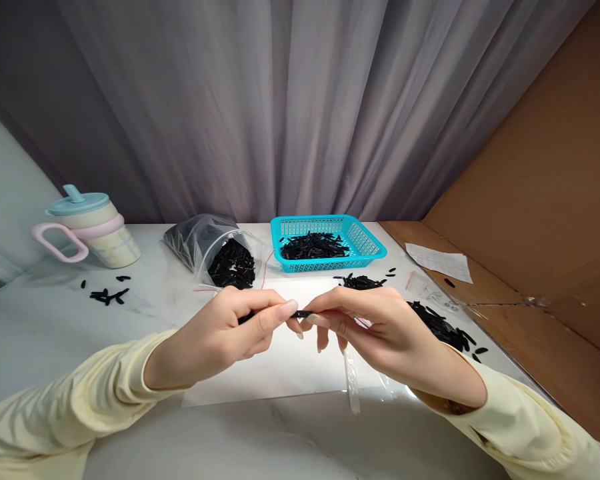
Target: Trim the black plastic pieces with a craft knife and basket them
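Above a white sheet (260,380), my left hand (230,327) pinches a small dark piece (301,314) between thumb and fingers. The fingertips of my right hand (375,327) close on the other end of the same piece. Another dark bit shows beneath my left index finger. A clear strip (351,383) lies below my right hand. Behind the hands stands a blue basket (330,267) holding many black pieces (314,245). To its left, an open clear bag (195,250) lies on its side with more black pieces inside.
A cup with a pink handle (115,243) stands at the back left, near a few loose black pieces (109,297). Black piles lie behind my right hand and by my right wrist (443,327). A paper slip (439,262) rests on cardboard at the right.
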`<state>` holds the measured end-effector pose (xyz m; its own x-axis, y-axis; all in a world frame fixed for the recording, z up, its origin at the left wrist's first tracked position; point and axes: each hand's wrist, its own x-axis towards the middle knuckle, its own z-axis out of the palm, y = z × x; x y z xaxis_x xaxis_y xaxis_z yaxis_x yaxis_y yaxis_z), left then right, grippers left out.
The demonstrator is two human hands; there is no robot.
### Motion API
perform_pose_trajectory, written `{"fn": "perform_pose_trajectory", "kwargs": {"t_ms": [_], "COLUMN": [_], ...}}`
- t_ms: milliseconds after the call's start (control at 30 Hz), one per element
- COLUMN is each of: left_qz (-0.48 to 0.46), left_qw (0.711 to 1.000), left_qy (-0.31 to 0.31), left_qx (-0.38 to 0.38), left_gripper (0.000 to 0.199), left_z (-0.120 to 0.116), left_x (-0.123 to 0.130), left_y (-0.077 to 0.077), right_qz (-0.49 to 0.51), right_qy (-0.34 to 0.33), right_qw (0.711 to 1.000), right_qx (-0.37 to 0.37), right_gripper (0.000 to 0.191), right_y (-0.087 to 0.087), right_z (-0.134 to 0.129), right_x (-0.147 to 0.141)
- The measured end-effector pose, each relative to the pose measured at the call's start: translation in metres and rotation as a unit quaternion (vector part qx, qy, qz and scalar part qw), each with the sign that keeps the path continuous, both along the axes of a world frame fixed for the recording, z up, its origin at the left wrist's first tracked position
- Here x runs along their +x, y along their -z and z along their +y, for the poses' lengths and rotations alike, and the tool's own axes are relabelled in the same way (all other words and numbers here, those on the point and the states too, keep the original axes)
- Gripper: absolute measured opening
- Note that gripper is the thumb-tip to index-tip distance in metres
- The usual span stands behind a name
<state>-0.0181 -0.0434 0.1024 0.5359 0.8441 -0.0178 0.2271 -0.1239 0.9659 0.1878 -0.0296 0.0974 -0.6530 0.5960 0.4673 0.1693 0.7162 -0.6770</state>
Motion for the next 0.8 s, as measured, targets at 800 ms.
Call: {"fn": "perform_pose_trajectory", "kwargs": {"t_ms": [800], "left_qz": [-0.012], "left_qw": [0.999], "left_qy": [0.001], "left_qx": [-0.031], "left_gripper": [0.02], "left_z": [-0.0008], "left_x": [-0.0001], "left_y": [-0.0021], "right_qz": [0.051], "right_qy": [-0.042], "right_qw": [0.998], "right_qx": [0.003], "right_gripper": [0.024], "right_y": [0.0068], "right_z": [0.0015], "right_x": [0.0024]}}
